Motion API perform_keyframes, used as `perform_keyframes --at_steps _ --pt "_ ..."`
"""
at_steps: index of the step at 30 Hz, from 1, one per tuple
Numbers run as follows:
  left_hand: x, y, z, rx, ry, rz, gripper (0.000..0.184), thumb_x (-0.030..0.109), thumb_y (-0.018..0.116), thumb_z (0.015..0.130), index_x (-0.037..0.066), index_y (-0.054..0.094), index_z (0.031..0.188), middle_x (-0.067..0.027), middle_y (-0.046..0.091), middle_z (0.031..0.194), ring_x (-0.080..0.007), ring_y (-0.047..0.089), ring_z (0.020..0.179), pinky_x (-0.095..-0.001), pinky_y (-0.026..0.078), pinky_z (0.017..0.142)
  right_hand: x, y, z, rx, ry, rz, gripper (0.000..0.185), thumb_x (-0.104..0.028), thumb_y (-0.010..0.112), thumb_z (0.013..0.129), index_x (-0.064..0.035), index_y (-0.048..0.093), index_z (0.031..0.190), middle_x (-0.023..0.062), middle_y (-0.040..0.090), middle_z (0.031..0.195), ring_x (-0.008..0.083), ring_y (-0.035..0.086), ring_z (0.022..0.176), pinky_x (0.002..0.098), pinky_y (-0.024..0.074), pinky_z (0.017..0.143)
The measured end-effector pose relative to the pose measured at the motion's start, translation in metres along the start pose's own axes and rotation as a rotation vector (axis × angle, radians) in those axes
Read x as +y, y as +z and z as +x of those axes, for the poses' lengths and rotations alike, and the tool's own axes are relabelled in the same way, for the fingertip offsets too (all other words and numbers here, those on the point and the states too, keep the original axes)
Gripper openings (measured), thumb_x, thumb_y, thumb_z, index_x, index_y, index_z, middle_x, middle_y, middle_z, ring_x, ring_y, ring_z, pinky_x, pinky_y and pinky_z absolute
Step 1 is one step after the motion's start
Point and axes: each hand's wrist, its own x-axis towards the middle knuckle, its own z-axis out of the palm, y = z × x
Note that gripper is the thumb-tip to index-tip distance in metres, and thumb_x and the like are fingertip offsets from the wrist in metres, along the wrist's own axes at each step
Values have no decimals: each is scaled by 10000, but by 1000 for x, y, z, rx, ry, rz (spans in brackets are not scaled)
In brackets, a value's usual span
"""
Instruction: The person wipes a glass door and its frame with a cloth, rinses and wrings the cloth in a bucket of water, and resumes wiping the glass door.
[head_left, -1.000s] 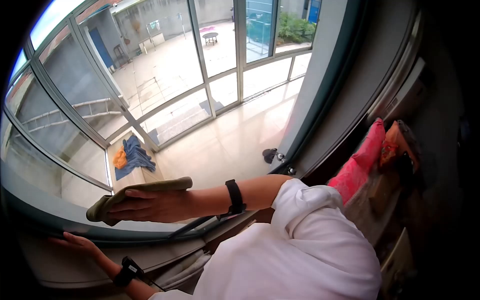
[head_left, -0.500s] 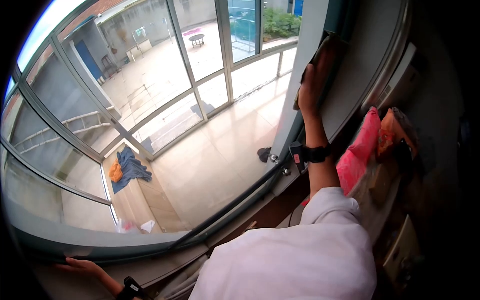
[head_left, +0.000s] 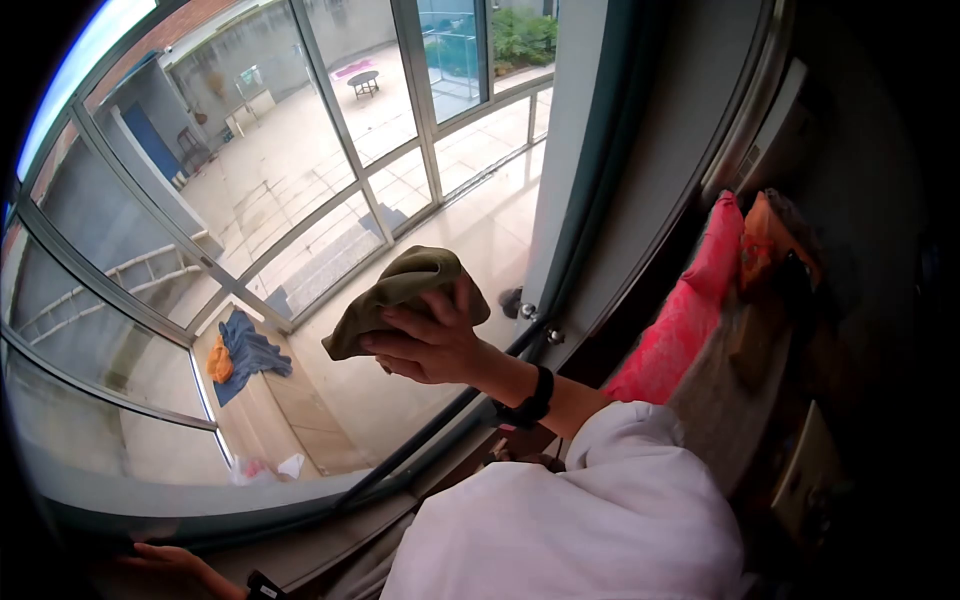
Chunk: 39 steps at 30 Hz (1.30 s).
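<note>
My right hand (head_left: 435, 335) is closed around an olive-green cloth (head_left: 405, 285), bunched up in front of the large window. Whether the cloth touches a glass pane I cannot tell. A dark band with a small device sits on that wrist. My left hand (head_left: 165, 562) is low at the far left, beside the dark lower window frame (head_left: 230, 525). Its visible fingers are stretched out with nothing in them, and part of it fades into shadow.
Beyond the frame, a low wooden ledge (head_left: 285, 415) bears a blue cloth (head_left: 250, 355) and an orange cloth (head_left: 219, 360). Round metal knobs (head_left: 528, 311) stand by the door edge. To the right lies a bright pink cloth (head_left: 675, 330).
My right hand has come down and left from the upper door frame, bringing the cloth before the window. My left hand stays near the lower frame. The view has shifted slightly.
</note>
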Motion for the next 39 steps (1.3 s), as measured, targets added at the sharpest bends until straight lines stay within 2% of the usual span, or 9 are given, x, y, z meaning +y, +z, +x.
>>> perform_keyframes --at_steps 2,6,9,15,20,21,23,31,39 --pt "31 -9 13 -15 -2 -28 507 267 320 968 -83 281 1333 -281 368 1318 -362 431 1182 -384 331 1004 34 -17 29 -37 -104 -70 362 -433 606 776 -429 562 1136 -116 416 1337 214 291 1295 536 83 1074" --pt "26 -12 9 -12 7 109 490 273 325 971 -85 326 1306 -280 444 1248 -360 493 1110 -382 396 945 136 -63 90 157 -19 -167 452 -390 458 875 -118 522 1231 168 324 1401 423 228 1298 541 95 1049" --pt "47 -15 16 -47 -16 56 483 242 332 964 -125 324 1279 -302 421 1255 -391 450 1139 -396 337 988 205 -84 104 249 65 -224 521 -365 280 958 -41 299 1365 225 188 1437 395 169 1323 485 142 1055" --pt "34 -5 7 68 -8 5 525 290 320 966 -122 318 1292 -319 390 1283 -399 411 1183 -398 295 1027 151 -50 -13 204 323 -192 538 -352 253 957 -47 214 1399 217 133 1456 391 81 1353 480 101 1080" --pt "31 -9 10 47 54 173 534 312 333 961 -130 351 1260 -330 411 1251 -425 424 1157 -418 315 1009 123 -41 -89 178 562 -210 400 -167 386 948 -36 364 1326 204 287 1398 388 248 1289 476 214 1041" --pt "41 -12 14 39 61 173 534 312 333 961 -130 351 1260 -330 411 1251 -425 424 1157 -418 315 1009 126 -48 -84 227 588 -193 324 -30 427 923 26 453 1242 206 384 1334 342 390 1220 387 327 993" --pt "67 -22 25 62 141 184 501 295 321 962 -131 387 1218 -322 436 1224 -428 440 1135 -433 324 1000 142 -68 -56 274 640 -117 297 -33 434 925 30 484 1211 183 423 1308 308 443 1175 351 376 950" --pt "74 -25 28 -56 92 136 514 320 312 959 -111 372 1231 -317 435 1215 -425 444 1119 -441 345 961 232 -111 102 384 -110 -606 292 -103 494 893 -58 537 1178 159 507 1209 364 447 1099 443 300 960" --pt "45 -11 11 -31 -41 56 565 320 350 949 -147 319 1266 -350 379 1263 -443 409 1157 -429 302 1007 227 -79 -29 289 289 -487 347 -145 370 936 36 438 1224 257 291 1379 430 273 1269 481 196 1046"
